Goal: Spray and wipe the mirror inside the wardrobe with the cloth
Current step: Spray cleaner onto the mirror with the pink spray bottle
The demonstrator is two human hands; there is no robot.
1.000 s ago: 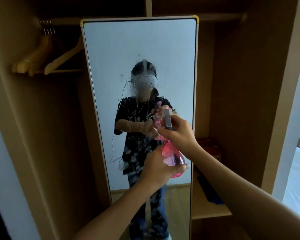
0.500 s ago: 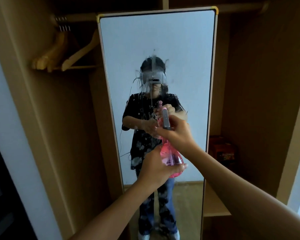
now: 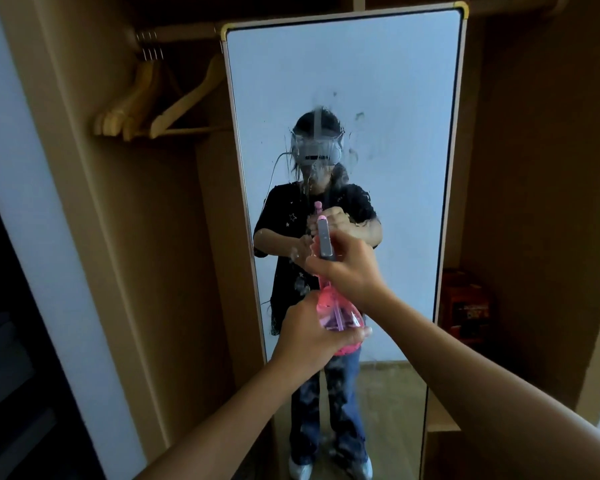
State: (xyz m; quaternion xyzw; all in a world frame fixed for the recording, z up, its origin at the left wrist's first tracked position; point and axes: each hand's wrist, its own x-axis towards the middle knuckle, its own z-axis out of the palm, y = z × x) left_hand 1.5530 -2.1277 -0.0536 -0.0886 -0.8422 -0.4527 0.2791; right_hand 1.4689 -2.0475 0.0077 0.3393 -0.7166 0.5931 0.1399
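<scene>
Counted: 1 tall rectangular mirror (image 3: 343,81) with a pale frame and yellow corner caps, 1 pink translucent plastic spray bottle (image 3: 340,317) with a grey trigger head, 2 hands, about 4 wooden coat hangers (image 3: 146,105) bunched on 1 wooden rail (image 3: 181,31), 1 red-brown box (image 3: 465,303). No cloth to be seen from the head camera.

Left hand (image 3: 309,337): fingers and thumb curled round the bottle's round lower body, cradling it from the left and below, thumb tip lying across the front. Right hand (image 3: 350,271): clenched round the bottle's neck and grey trigger head, knuckles up, grey top poking out above the fist. Both forearms stretched forward, bottle held upright in front of the glass at chest height, nozzle pointing at the mirror; touching the glass or not, cannot tell.

Mirror: standing upright inside the wooden wardrobe (image 3: 84,202), its top edge reaching the rail, hangers just beyond its left edge, box low down past its right edge on a shelf. Glass marked with wet specks and thin runs of liquid, thickest around the middle, with a few stray dark smudges towards the upper right. Lower part of the glass mottled with pale blotches. Top part and right side mostly plain, reflecting a pale wall. Reflection of the person holding the bottle in the centre.
</scene>
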